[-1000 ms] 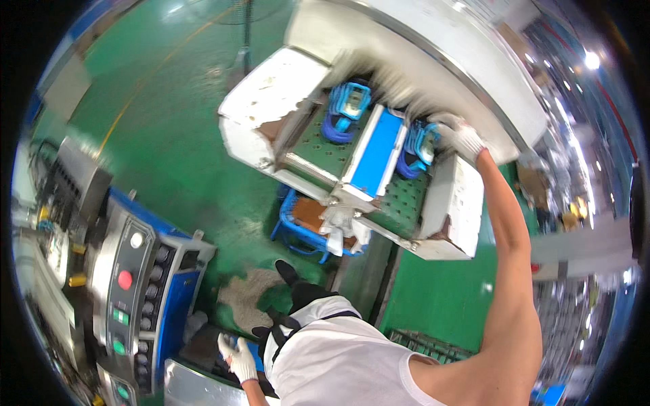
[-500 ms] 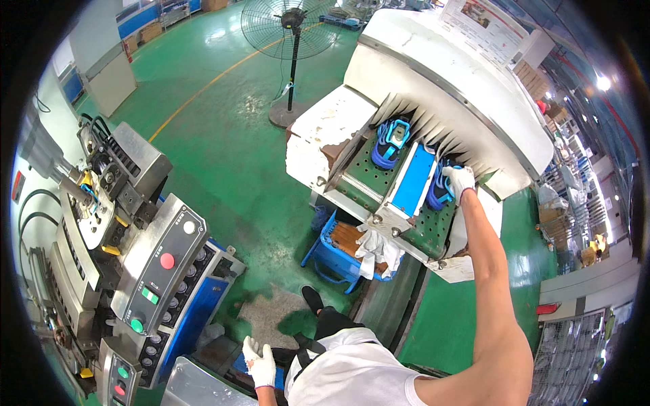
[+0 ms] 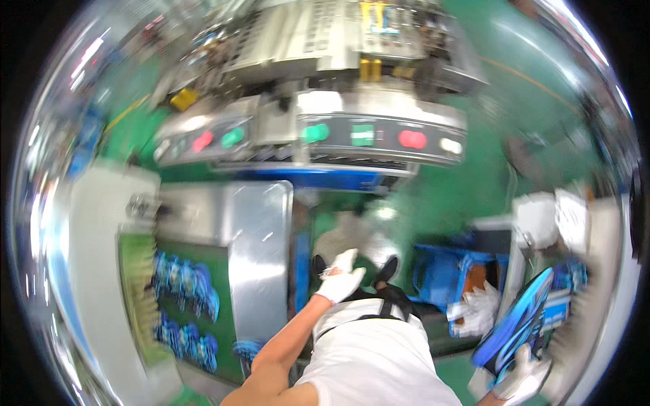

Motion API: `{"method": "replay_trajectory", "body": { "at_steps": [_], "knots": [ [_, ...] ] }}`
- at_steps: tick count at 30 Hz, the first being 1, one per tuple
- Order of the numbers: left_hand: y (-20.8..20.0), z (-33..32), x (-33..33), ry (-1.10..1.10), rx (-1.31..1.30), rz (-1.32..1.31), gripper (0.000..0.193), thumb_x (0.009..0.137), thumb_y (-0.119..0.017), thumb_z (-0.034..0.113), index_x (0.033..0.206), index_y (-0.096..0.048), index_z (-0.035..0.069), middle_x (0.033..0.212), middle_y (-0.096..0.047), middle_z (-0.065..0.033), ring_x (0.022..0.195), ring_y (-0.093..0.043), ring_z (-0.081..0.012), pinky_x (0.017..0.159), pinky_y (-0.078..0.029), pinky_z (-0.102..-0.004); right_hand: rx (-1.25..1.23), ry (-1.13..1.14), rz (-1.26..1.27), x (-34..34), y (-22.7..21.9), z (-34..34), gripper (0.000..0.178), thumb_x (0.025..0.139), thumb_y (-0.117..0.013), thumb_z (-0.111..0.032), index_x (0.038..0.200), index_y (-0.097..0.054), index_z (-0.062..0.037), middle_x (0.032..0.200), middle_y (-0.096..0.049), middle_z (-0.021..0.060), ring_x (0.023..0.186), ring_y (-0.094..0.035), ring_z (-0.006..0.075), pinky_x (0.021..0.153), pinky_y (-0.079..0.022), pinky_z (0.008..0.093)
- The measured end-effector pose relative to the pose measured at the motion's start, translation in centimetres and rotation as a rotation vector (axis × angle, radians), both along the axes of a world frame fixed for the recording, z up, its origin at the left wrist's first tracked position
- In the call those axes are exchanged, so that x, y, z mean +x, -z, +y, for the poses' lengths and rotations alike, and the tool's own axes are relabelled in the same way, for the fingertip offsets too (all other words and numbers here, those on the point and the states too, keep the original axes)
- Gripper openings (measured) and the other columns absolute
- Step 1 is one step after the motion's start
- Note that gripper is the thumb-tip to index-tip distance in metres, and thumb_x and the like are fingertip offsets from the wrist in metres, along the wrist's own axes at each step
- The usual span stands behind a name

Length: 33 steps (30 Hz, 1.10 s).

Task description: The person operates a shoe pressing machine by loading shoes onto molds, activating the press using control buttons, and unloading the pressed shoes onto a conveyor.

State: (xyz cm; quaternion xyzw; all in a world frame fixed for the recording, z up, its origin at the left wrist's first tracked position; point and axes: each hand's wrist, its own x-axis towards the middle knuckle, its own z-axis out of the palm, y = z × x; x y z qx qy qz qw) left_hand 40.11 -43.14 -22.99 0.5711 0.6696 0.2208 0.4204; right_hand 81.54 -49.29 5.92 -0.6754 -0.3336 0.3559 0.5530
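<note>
The whole view is smeared by motion. My right hand [image 3: 525, 376], in a white glove, is at the lower right, closed on the near end of a blue-and-black shoe [image 3: 513, 326]. The shoe is tilted, its long blue side facing up, in front of the bristle-curtained machine opening. My left hand [image 3: 340, 284], also gloved in white, hovers before my waist with its fingers stretched out and nothing visible in them. Left of it stands a bare metal table [image 3: 258, 254]. Further left, several blue shoes [image 3: 183, 287] sit in rows on a green bed.
Ahead is a press machine with a button panel [image 3: 379, 134]. A blue bin [image 3: 440, 274] with white cloths [image 3: 475, 311] stands near my right leg. White machine housings flank me, the left one [image 3: 95, 271] beside the rows of shoes.
My view has swung left, so the button panel now lies ahead. The right hand has lifted a shoe off the green perforated bed. My left hand has come across in front of my waist.
</note>
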Motion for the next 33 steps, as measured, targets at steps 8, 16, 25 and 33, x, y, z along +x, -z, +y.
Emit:
{"method": "replay_trajectory", "body": {
  "at_steps": [8, 16, 25, 33],
  "knots": [
    [-6.8, -13.6, 2.8, -0.931, -0.036, -0.163, 0.057, 0.092, -0.068, 0.013, 0.143, -0.047, -0.004, 0.135, -0.059, -0.0230, 0.125, -0.060, -0.0333, 0.107, -0.047, -0.0402, -0.478, -0.983, -0.134, -19.1, 11.7, 20.3, 0.053, 0.081, -0.080, -0.010, 0.131, -0.064, -0.0035, 0.113, -0.070, 0.0042, 0.096, -0.064, 0.0128, 0.088, -0.052, 0.0309],
    [-9.6, -31.1, 1.7, -1.534, 0.094, 0.432, 0.032, 0.094, -0.069, 0.004, 0.125, -0.060, 0.000, 0.116, -0.067, -0.0160, 0.104, -0.069, -0.0218, 0.090, -0.056, -0.0339, -0.376, -1.275, -0.231, -36.5, 15.9, 22.9, 0.059, 0.080, -0.082, -0.017, 0.133, -0.059, -0.0047, 0.102, -0.071, 0.0075, 0.084, -0.065, 0.0161, 0.079, -0.054, 0.0325],
    [-6.8, -28.9, 1.9, -1.418, 0.024, 0.475, 0.049, 0.086, -0.074, 0.002, 0.131, -0.056, 0.000, 0.129, -0.058, -0.0175, 0.112, -0.062, -0.0302, 0.097, -0.053, -0.0398, -0.049, -1.338, -0.575, -45.7, 22.3, 21.5, 0.071, 0.078, -0.084, -0.024, 0.139, -0.053, -0.0055, 0.122, -0.068, 0.0168, 0.114, -0.065, 0.0283, 0.104, -0.047, 0.0381],
    [-4.2, -24.0, -4.2, -1.343, 0.091, 0.127, 0.047, 0.088, -0.070, 0.000, 0.132, -0.055, -0.002, 0.131, -0.055, -0.0195, 0.106, -0.066, -0.0302, 0.092, -0.056, -0.0393, -0.157, -1.328, -0.907, -55.9, 17.8, 22.6, 0.058, 0.083, -0.066, -0.034, 0.133, -0.055, -0.0060, 0.117, -0.068, 0.0247, 0.108, -0.066, 0.0418, 0.095, -0.052, 0.0460]
  ]
}}
